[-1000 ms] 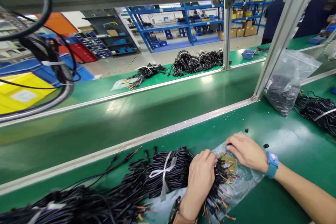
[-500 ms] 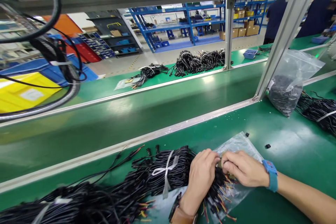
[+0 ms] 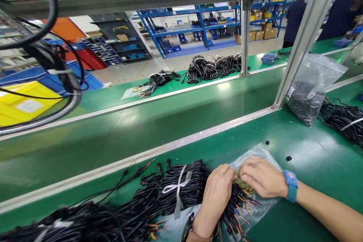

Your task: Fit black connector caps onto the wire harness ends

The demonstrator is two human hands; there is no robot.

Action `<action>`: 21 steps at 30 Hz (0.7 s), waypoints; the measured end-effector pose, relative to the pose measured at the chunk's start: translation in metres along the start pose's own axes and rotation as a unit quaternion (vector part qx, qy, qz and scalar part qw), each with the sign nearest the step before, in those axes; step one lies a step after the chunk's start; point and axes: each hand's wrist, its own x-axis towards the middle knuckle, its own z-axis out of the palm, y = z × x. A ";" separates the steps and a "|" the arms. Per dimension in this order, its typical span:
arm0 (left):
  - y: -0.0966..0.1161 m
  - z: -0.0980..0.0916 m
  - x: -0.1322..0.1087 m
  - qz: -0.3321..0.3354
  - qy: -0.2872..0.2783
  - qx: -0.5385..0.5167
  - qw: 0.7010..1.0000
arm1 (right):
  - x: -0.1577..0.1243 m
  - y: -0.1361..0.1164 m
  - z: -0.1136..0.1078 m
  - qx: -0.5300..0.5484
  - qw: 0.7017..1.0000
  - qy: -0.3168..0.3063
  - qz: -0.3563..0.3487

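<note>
A bundle of black cables point(image 3: 176, 185) tied with a white strip lies on the green bench, its red and yellow wire ends resting on a clear plastic bag point(image 3: 256, 155). My left hand point(image 3: 215, 196) lies curled over the bundle near those wire ends, fingers closed on the cables. My right hand point(image 3: 261, 177), with a blue wristband, sits just to its right on the bag, fingertips pinched at the wire ends beside the left hand's fingers. What the right fingers hold is too small to name.
More black cable bundles point(image 3: 70, 223) spread to the left along the bench. A plastic bag of dark parts point(image 3: 307, 94) and another cable bundle point(image 3: 343, 119) lie at the right. Small black parts point(image 3: 288, 158) dot the bench. A green conveyor point(image 3: 141, 121) runs behind. People stand far right.
My right hand has moved left from the bag's top edge to meet the left hand at the wire ends. The left hand has stayed on the bundle.
</note>
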 end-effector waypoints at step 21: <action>0.001 -0.002 0.000 -0.002 0.008 0.039 0.999 | 0.000 0.006 -0.001 -0.002 1.000 0.006 -0.024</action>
